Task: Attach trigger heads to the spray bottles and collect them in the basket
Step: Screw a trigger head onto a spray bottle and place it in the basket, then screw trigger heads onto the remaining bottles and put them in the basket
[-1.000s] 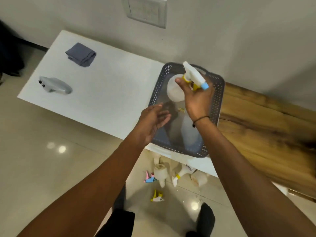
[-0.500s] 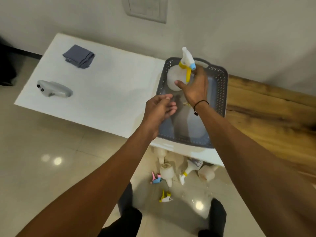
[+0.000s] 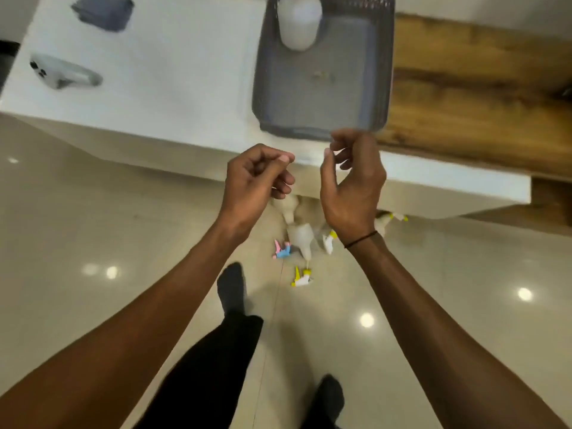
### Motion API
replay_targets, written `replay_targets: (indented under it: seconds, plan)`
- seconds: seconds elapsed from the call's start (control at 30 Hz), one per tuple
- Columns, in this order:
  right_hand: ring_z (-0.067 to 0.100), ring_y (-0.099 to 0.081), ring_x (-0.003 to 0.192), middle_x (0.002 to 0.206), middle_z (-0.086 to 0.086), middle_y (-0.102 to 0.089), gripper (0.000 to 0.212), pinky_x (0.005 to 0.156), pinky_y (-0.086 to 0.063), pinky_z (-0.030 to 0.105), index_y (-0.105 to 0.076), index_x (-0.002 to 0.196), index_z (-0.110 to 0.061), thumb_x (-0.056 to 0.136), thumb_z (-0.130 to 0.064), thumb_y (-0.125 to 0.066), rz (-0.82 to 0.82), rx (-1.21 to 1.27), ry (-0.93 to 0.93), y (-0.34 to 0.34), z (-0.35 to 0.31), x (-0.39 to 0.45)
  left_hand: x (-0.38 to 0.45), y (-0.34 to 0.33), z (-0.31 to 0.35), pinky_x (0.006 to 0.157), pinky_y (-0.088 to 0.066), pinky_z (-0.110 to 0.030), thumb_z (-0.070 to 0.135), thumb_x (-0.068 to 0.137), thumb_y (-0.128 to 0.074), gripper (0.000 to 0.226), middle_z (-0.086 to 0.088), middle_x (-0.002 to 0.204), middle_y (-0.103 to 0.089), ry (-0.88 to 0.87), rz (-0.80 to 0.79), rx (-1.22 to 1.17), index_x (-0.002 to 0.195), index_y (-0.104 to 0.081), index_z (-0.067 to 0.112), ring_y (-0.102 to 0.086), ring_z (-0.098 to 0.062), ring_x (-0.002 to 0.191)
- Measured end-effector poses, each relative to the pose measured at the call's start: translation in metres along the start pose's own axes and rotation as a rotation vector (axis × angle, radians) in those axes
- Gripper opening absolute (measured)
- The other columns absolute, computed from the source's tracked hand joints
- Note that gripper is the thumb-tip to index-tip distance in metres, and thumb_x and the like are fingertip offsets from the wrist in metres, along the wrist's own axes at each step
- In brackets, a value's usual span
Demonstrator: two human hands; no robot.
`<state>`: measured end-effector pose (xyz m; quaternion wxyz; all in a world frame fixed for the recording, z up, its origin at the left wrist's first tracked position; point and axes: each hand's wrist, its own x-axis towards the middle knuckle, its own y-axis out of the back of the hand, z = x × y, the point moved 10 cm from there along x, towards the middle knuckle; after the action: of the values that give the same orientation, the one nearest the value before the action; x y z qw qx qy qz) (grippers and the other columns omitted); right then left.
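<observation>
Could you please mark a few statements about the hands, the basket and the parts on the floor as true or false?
1. The right hand holds a spray bottle. False: it is empty.
2. A white bottle stands in the grey basket. True.
3. The left hand rests inside the basket. False: it hovers in front of the table edge.
4. Loose bottles and trigger heads lie on the floor under the table. True.
5. The folded grey cloth lies in the basket. False: it lies on the white table.
</observation>
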<state>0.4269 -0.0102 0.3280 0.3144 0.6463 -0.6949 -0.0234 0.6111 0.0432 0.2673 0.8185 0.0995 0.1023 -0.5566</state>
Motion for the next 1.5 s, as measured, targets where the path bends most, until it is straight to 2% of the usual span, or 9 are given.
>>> replay_targets:
  seconds: [0.23,0.43,0.57,0.83,0.97,1.1,1.3,1.4,1.5]
  plan:
    - [0.019,-0.061,0.076,0.096,0.003,-0.068,0.015,0.071,-0.054,0.039,-0.064,0.106,-0.009,0.092,-0.004,-0.060,-0.419,-0.173,-0.231,-0.016,0.133,-0.154,-0.083,-0.044,-0.174,0.064,-0.057,-0.027,0.013,0.104,-0.064,0.014,-0.007,0.077,-0.078,0.284,-0.182,0.252,0.103,-0.078,0.010,-0.070,-0.016,0.064]
    - [0.042,-0.062,0.119,0.127,0.016,-0.064,0.040,0.093,-0.054,0.045,-0.056,0.125,-0.012,0.095,-0.036,-0.068,-1.099,-0.520,-0.597,-0.092,0.273,-0.302,-0.037,-0.069,-0.272,0.089,-0.058,-0.039,0.031,0.103,-0.064,0.018,0.002,0.108,-0.078,0.014,-0.772,1.072,0.115,-0.076,0.025,-0.070,-0.015,0.092]
    - [0.040,-0.057,0.130,0.138,0.018,-0.057,0.069,0.103,-0.049,0.044,-0.047,0.136,-0.007,0.091,-0.054,-0.070,-0.892,-0.426,-1.038,-0.124,0.352,-0.379,0.021,-0.064,-0.316,0.081,-0.054,-0.035,0.035,0.101,-0.064,0.021,0.010,0.108,-0.074,-0.163,-0.965,1.427,0.120,-0.073,0.032,-0.068,-0.017,0.104]
    - [0.040,-0.042,0.132,0.142,0.017,-0.040,0.071,0.094,-0.050,0.050,-0.032,0.146,-0.009,0.095,-0.043,-0.068,-0.523,-0.568,-0.904,-0.164,0.407,-0.387,0.086,-0.071,-0.362,0.070,-0.038,-0.028,0.037,0.104,-0.062,0.028,0.012,0.102,-0.067,-0.393,-1.005,1.589,0.129,-0.065,0.026,-0.057,-0.013,0.091]
    - [0.043,-0.048,0.125,0.136,0.017,-0.044,0.061,0.092,-0.047,0.048,-0.036,0.142,-0.009,0.097,-0.029,-0.070,-0.402,-0.407,-0.880,-0.176,0.420,-0.385,0.093,-0.080,-0.378,0.076,-0.046,-0.034,0.040,0.097,-0.073,0.064,-0.003,0.132,-0.059,-0.499,-1.007,1.613,0.151,-0.042,0.024,-0.052,-0.016,0.089]
    - [0.042,-0.046,0.129,0.136,0.016,-0.045,0.050,0.093,-0.044,0.046,-0.040,0.138,-0.013,0.099,-0.028,-0.067,-0.372,-0.355,-0.892,-0.174,0.428,-0.384,0.100,-0.090,-0.391,0.077,-0.055,-0.042,0.031,0.093,-0.081,0.102,-0.013,0.152,-0.043,-0.517,-1.002,1.742,0.168,-0.014,0.021,-0.057,-0.022,0.085]
    - [0.041,-0.048,0.127,0.133,0.016,-0.048,0.039,0.094,-0.045,0.045,-0.047,0.133,-0.013,0.102,-0.030,-0.064,-0.355,-0.333,-0.881,-0.170,0.426,-0.385,0.098,-0.119,-0.419,0.085,-0.049,-0.037,0.036,0.096,-0.077,0.116,-0.020,0.169,-0.028,-0.408,-1.053,1.742,0.170,0.009,0.011,-0.058,-0.034,0.131]
    - [0.039,-0.050,0.124,0.131,0.015,-0.050,0.037,0.093,-0.045,0.044,-0.052,0.127,-0.011,0.101,-0.032,-0.067,-0.290,-0.309,-0.860,-0.173,0.428,-0.383,0.100,-0.136,-0.436,0.104,-0.046,-0.037,0.039,0.098,-0.075,0.112,-0.021,0.171,-0.027,-0.261,-1.009,1.606,0.169,0.005,0.006,-0.047,-0.036,0.145]
    - [0.038,-0.052,0.121,0.127,0.017,-0.054,0.039,0.094,-0.043,0.042,-0.056,0.120,-0.006,0.098,-0.034,-0.070,-0.215,-0.283,-0.890,-0.172,0.429,-0.381,0.102,-0.152,-0.440,0.091,-0.052,-0.038,0.033,0.099,-0.073,0.092,-0.021,0.149,-0.052,-0.162,-1.013,1.504,0.164,-0.015,0.004,-0.059,-0.031,0.119]
